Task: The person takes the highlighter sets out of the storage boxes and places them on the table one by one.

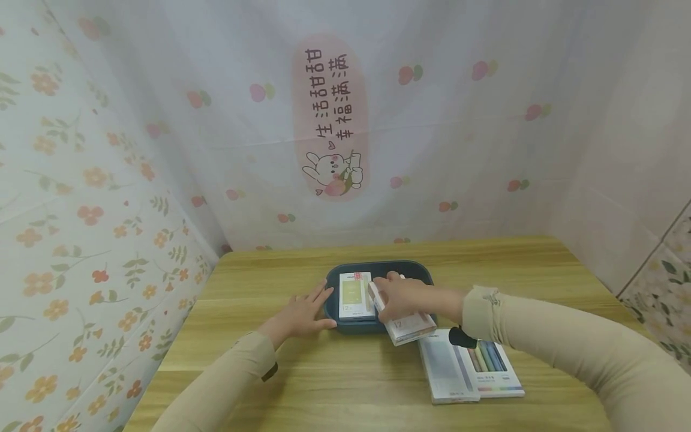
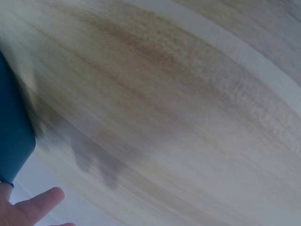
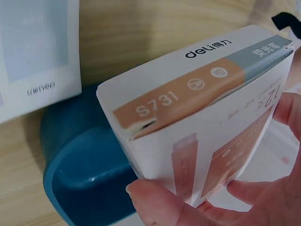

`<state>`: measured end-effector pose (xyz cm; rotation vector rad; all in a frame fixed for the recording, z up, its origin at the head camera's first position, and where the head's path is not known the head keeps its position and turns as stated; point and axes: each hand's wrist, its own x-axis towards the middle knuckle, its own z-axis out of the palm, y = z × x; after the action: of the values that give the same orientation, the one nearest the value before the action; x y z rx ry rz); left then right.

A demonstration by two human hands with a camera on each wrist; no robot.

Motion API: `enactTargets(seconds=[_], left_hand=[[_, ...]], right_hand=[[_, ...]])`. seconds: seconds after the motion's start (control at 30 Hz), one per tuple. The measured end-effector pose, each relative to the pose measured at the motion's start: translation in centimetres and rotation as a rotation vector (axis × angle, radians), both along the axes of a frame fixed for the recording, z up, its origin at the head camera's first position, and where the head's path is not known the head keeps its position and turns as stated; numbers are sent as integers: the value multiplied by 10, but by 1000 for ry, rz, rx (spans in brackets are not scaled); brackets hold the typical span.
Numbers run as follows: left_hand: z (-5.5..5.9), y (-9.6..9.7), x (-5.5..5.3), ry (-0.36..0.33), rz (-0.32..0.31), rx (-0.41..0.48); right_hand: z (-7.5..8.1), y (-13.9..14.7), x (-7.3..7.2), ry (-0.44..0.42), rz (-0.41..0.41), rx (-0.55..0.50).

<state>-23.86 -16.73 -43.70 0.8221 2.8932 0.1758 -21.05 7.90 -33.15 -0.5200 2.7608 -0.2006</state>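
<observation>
A dark teal plastic bin (image 1: 356, 329) stands on the table. My left hand (image 1: 303, 313) rests at its left end, fingers extended along the rim; the left wrist view catches only some fingertips (image 2: 44, 203) beside the bin's wall. In my right hand (image 1: 405, 294) is a white and orange-brown highlighter box (image 3: 197, 127), gripped between thumb and fingers. It tilts over the bin's front right edge, and "deli" and "S731" read on its side. Inside the bin, on the left, lies a white box with a yellow-green panel (image 1: 352, 294).
Right of the bin, a white box with a pale grey-blue front (image 1: 448, 367) overlaps a box printed with coloured pens (image 1: 493, 377), partly under my right forearm. The wooden table (image 1: 259, 384) meets a printed curtain (image 1: 459, 150) at the back.
</observation>
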Motion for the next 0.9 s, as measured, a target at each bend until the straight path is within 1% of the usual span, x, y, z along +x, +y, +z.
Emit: enactTargets(seconds=[0.3,0.67,0.83,0.9], left_hand=[[-1,-1,0,-4,4,6],[3,1,2,-22,5,9],[2,1,1,-9,12,10],[1,1,1,-9,15,7]], right_hand=[[-9,1,15,-28,22,-50],[-11,1,44,-20,123,-69],[-15,2,53,-16,162,-55],[-17,2,56,-27,171,-61]])
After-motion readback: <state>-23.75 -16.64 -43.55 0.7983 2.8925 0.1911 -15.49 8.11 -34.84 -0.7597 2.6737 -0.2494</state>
